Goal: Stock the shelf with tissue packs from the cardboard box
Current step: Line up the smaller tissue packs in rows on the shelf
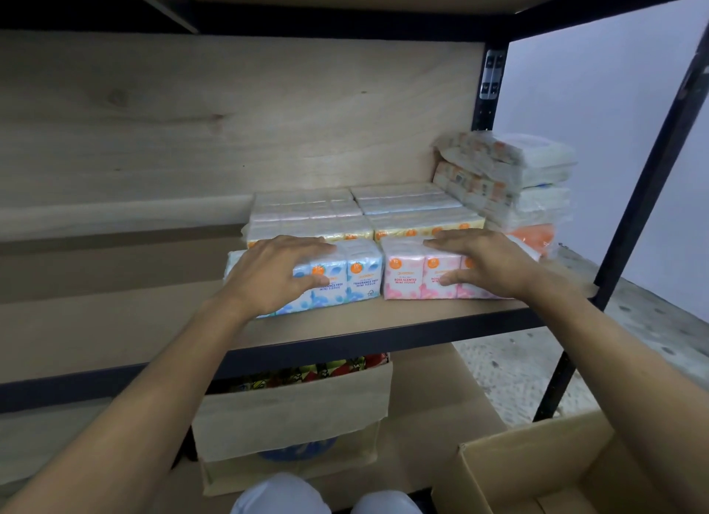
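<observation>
Left hand (276,272) grip holds blue-printed plastic tissue pack (364,279); right hand (487,262) grip, at its 3 o'clock, holds pink-printed plastic tissue pack (406,279) on wooden shelf (383,318).

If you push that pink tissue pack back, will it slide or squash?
Probably slides: the pink tissue pack has glossy wrap on a smooth shelf board. Likely soft and light, so the right hand gripping it could dent it. Its broad base makes tipping unlikely.
</observation>
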Demonstrator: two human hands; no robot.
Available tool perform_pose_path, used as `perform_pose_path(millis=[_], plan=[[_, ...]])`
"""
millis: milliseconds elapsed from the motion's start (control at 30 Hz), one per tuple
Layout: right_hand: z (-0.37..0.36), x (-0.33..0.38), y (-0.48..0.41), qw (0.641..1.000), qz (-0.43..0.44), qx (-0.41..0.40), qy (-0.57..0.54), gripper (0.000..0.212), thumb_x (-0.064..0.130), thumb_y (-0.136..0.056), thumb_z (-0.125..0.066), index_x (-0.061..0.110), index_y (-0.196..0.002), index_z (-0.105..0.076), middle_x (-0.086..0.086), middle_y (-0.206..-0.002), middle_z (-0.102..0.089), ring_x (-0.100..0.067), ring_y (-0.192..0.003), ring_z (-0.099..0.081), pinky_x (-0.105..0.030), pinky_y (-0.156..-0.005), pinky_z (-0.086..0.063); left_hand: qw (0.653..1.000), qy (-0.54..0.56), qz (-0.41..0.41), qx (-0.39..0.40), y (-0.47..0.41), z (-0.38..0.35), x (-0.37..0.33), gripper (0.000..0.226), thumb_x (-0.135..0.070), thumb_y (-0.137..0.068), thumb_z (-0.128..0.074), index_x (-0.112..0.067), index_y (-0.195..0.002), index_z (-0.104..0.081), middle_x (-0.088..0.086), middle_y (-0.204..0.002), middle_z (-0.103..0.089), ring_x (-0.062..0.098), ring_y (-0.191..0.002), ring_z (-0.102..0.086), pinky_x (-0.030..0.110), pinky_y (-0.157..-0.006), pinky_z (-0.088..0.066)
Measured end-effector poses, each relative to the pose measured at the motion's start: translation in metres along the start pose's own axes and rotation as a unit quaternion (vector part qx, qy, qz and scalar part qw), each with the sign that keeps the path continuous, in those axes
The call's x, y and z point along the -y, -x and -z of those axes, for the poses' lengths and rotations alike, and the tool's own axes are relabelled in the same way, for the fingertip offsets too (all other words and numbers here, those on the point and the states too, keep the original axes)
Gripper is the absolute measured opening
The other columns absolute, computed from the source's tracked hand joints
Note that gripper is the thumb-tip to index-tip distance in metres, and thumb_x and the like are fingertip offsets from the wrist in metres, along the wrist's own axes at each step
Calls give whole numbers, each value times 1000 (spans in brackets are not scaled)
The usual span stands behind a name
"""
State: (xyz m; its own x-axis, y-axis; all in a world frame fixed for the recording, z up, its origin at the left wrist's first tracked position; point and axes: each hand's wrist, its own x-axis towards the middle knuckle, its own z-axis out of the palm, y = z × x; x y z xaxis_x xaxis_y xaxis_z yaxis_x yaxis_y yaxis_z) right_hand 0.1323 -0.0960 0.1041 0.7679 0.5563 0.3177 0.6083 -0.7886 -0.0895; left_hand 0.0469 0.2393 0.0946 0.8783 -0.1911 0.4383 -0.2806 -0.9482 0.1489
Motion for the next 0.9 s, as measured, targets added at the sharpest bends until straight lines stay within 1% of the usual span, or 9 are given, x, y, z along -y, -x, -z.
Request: perform_pose_path(millis=[133,267,367,400,467,600,700,800,900], plan=[[-7,-10,-10,1000,20,-16,2,68,50,-72,-73,40,-134,-47,8,-144,-46,-15,-132,-42,-42,-108,-36,1000,0,-7,1,-6,-6,5,49,-56,-86,-58,-48,-133,-46,-21,-141,-47,5,-130,-41,28,-101,-35],[-12,-19,-18,999,26,-18,-27,67,49,-73,-72,42,-135,-46,11,-145,-43,-12,-133,-41,-38,-103,-42,1000,-6,-2,-5,-11,-9,6,49,-59,-86,-55,-50,-133,-46,-24,-140,-46,2,-131,-41,26,-100,-34],[-16,-25,-23,998,35,-27,-37,67,49,-72,-73,43,-134,-47,12,-145,-43,-11,-133,-40,-36,-101,-44,1000,-11,-2,-7,-16,-13,8,49,-60,-85,-55,-51,-133,-46,-25,-140,-46,1,-131,-40,25,-102,-33],[-16,-27,-25,998,40,-31,-40,67,48,-72,-73,43,-133,-48,11,-145,-44,-11,-133,-40,-35,-101,-44,1000,-12,-3,-8,-18,-14,9,50,-60,-85,-55,-51,-133,-46,-25,-140,-46,1,-131,-40,24,-102,-33],[-18,-30,-27,997,51,-36,-46,67,47,-72,-74,41,-133,-49,11,-144,-45,-10,-133,-41,-27,-100,-43,1000,-11,-7,-8,-20,-15,12,49,-60,-85,-55,-51,-133,-46,-26,-140,-46,0,-131,-40,24,-102,-33],[-19,-35,-30,995,61,-49,-67,67,42,-70,-77,38,-132,-52,8,-143,-47,-9,-131,-43,-15,-90,-40,1000,-16,-20,0,-24,-16,17,50,-61,-86,-54,-52,-134,-45,-27,-140,-46,0,-131,-40,24,-101,-34],[-20,-38,-32,993,66,-48,-84,67,39,-69,-79,36,-131,-54,7,-142,-48,-7,-130,-43,-6,-83,-38,999,-15,-29,4,-25,-16,20,55,-68,-82,-46,-52,-134,-44,-26,-141,-45,1,-131,-40,23,-100,-33],[-19,-41,-33,993,67,-46,-88,67,39,-69,-79,37,-130,-54,9,-142,-47,-3,-129,-41,-3,-82,-36,999,-12,-30,-6,-26,-19,19,59,-72,-78,-40,-52,-133,-45,-27,-139,-47,0,-130,-41,24,-102,-36],[-19,-41,-34,993,67,-47,-87,67,39,-68,-80,38,-130,-54,9,-142,-47,3,-126,-38,-2,-82,-35,999,-8,-32,-24,-26,-23,16,60,-73,-78,-40,-50,-132,-48,-25,-138,-49,1,-129,-44,29,-103,-41]])
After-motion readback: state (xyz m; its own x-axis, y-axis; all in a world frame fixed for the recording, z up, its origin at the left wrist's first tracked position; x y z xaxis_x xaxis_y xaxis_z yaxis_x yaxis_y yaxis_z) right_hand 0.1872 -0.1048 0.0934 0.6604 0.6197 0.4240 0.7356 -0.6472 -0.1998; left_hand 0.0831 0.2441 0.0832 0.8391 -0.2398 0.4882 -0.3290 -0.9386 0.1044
